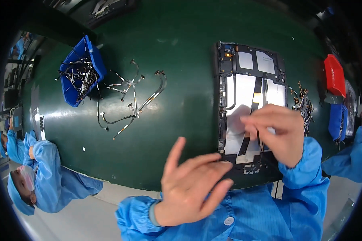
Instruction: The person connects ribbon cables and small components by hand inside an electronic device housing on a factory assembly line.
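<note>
Grip of the right hand (279,129): fingertips drawn close, hold indeterminable; left hand (192,182) loosely spread. Opened tablet (238,92) by the tabletop's (185,108) near edge, apparently unfinished: uncovered, with cables (133,98) loose toward the left edge.

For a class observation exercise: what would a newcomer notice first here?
First comes the opened tablet-like device right of centre, with the right hand over it and the left hand at its near-left corner. Then come the blue bin of cables, upper left, and the red bin, far right.

device panels (239,90): smooth metal | tabletop (181,52): glossy | blue bin (97,60): plastic | sleeve (309,168): shiny cloth
</note>
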Tool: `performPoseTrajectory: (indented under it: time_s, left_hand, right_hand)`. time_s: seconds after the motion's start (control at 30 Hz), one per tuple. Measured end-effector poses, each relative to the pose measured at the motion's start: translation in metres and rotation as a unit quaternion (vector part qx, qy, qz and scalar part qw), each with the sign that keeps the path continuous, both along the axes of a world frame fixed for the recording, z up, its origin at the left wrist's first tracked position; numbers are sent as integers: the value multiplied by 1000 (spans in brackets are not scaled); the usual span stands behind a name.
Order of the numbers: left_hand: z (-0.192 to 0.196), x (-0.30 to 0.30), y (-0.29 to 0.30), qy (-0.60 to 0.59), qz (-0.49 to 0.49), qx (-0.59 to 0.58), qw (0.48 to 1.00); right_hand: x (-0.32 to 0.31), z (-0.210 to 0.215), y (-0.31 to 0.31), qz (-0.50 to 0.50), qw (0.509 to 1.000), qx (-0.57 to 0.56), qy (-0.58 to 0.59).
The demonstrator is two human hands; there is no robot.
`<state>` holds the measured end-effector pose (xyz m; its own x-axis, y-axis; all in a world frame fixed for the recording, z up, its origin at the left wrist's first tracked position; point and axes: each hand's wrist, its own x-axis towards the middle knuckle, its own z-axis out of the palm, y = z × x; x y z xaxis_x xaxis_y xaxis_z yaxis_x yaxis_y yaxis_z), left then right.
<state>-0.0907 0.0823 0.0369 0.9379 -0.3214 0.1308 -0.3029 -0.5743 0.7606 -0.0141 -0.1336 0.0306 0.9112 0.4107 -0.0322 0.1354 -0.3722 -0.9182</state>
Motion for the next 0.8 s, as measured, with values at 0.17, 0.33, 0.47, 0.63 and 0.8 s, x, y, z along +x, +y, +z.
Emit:
performPoseTrajectory:
  time_s: [0.17,0.33,0.47,0.63,0.8]
  left_hand:
    - [-6,19,13,-103,19,168,980]
    - [-18,31,4,-206,1,251,946]
    - [-33,42,-1,-218,9,260,940]
    - [-43,50,-2,-310,-20,304,901]
    - [-46,63,-3,-312,-31,271,910]
  right_hand:
    - [30,-29,2,-54,989,92,102]
    - [30,-31,10,-61,992,76,78]
    - [31,-33,12,-69,995,52,49]
    - [30,-33,11,-58,998,14,20]
    - [27,-24,10,-50,997,5,49]
